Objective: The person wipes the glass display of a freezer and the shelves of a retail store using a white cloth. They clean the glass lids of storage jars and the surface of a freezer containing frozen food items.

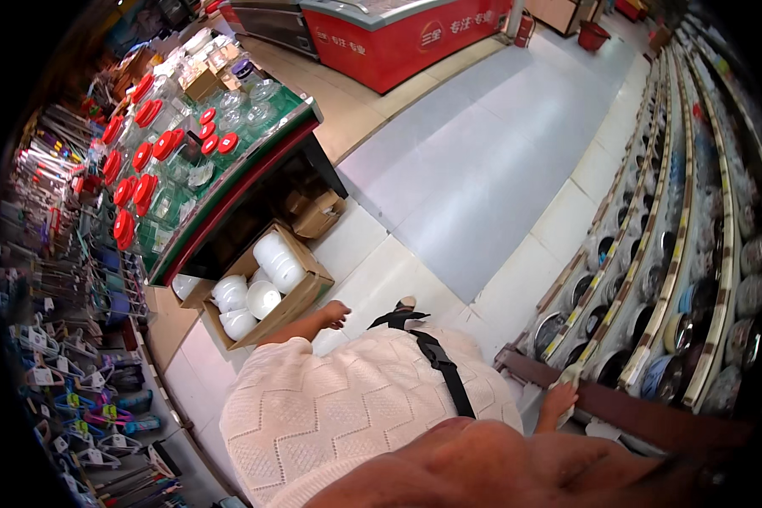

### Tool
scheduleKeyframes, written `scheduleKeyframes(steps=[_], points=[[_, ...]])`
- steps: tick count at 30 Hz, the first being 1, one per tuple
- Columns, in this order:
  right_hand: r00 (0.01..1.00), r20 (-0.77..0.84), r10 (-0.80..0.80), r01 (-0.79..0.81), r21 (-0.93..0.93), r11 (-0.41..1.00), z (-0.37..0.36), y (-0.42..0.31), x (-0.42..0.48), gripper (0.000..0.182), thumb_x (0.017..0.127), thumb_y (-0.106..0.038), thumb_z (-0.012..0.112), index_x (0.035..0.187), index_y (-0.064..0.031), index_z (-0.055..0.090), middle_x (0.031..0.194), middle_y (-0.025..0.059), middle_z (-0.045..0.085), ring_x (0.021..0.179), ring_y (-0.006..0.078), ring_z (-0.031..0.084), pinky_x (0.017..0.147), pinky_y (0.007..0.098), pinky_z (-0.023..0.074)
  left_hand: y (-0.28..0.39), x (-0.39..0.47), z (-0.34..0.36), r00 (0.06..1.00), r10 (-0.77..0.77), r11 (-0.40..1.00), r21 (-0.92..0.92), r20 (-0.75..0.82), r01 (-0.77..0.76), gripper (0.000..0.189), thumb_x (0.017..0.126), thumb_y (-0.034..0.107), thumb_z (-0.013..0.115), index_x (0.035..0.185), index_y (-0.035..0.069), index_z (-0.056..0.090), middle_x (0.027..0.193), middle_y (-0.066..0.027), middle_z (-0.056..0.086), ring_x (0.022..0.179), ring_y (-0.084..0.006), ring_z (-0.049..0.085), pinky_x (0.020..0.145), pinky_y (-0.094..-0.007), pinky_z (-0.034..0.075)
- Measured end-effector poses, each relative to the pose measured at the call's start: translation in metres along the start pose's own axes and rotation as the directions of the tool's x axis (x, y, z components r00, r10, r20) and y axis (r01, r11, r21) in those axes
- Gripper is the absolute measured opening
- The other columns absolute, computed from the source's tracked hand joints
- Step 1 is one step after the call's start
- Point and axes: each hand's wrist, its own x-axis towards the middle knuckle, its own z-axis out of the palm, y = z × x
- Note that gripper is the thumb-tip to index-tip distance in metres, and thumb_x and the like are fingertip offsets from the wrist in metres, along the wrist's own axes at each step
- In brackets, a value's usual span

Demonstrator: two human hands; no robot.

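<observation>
My left hand hangs beside my body, holding nothing, with its fingers loosely curled and a little apart. To its left, a cardboard box of white bowls stands on the floor. My right hand grips a pale cloth against the dark red-brown end board of a tiered shelf. Lids and pans or similar round wares, many in clear plastic, line the shelf tiers close to this hand.
A green-topped display table carries glass jars with red lids. Below it sits another cardboard box. Hangers and tools fill racks at left. A red freezer cabinet and a fire extinguisher stand ahead, beyond the grey floor strip.
</observation>
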Motion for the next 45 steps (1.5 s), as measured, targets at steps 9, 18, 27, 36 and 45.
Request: scheduleKeyframes(steps=[9, 18, 27, 36, 45], points=[[0.946, 0.325, 0.013, -0.123, 0.323, 0.938, -0.053, -0.07, 0.022, 0.041, 0.077, -0.04, 0.075, 0.096, -0.0041, 0.073, 0.109, 0.0185, 0.069, 0.103, 0.0367, 0.066, 0.087, 0.0495, 0.0534, 0.004, 0.051, -0.124, 0.956, 0.013, 0.961, -0.262, -0.295, -0.094, 0.03, 0.091, 0.027, 0.061, 0.107, 0.002, 0.06, 0.089, -0.0157, 0.064, 0.063, -0.027, 0.064, 0.054, -0.0418, 0.055], [0.94, 0.168, -0.297, 0.147, 0.586, 0.797, -0.124, -0.224, 0.079, 0.042, 0.079, -0.04, 0.067, 0.09, 0.0005, 0.072, 0.094, 0.0268, 0.068, 0.094, 0.0453, 0.065, 0.08, 0.0516, 0.0515, 0.04, 0.056, -0.161, 0.971, 0.054, 0.915, -0.378, -0.233, -0.142, 0.017, 0.09, 0.021, 0.06, 0.094, 0.005, 0.058, 0.081, -0.0144, 0.061, 0.057, -0.0244, 0.062, 0.045, -0.0371, 0.051], [0.87, 0.271, -0.413, 0.09, 0.735, 0.672, -0.091, -0.285, 0.221, 0.029, 0.067, -0.015, 0.066, 0.085, 0.0072, 0.07, 0.083, 0.0281, 0.068, 0.078, 0.0405, 0.068, 0.067, 0.0471, 0.0515, 0.172, 0.05, -0.26, 0.832, 0.276, 0.723, -0.466, -0.481, -0.509, 0.014, 0.095, 0.023, 0.057, 0.103, 0.012, 0.06, 0.08, -0.0055, 0.061, 0.06, -0.0145, 0.061, 0.052, -0.0293, 0.052], [0.849, 0.016, -0.529, 0.278, 0.836, 0.472, -0.247, -0.47, 0.383, 0.023, 0.069, -0.021, 0.065, 0.08, -0.0007, 0.07, 0.073, 0.0187, 0.068, 0.068, 0.0313, 0.067, 0.063, 0.0435, 0.05, 0.311, 0.016, -0.349, 0.6, 0.149, 0.597, -0.412, -0.786, -0.689, 0.024, 0.09, 0.014, 0.061, 0.114, 0.009, 0.057, 0.088, -0.0038, 0.062, 0.066, -0.0135, 0.062, 0.054, -0.026, 0.051], [0.421, -0.423, -0.803, 0.698, 0.716, -0.011, -0.54, -0.728, 0.397, 0.034, 0.071, -0.011, 0.061, 0.103, -0.003, 0.066, 0.103, 0.0187, 0.065, 0.099, 0.0384, 0.062, 0.087, 0.0428, 0.0493, 0.359, 0.044, -0.421, -0.006, 0.034, 0.824, 0.032, -0.999, -0.566, 0.045, 0.08, 0.017, 0.071, 0.121, 0.004, 0.058, 0.109, -0.0187, 0.06, 0.101, -0.031, 0.06, 0.087, -0.039, 0.049]])
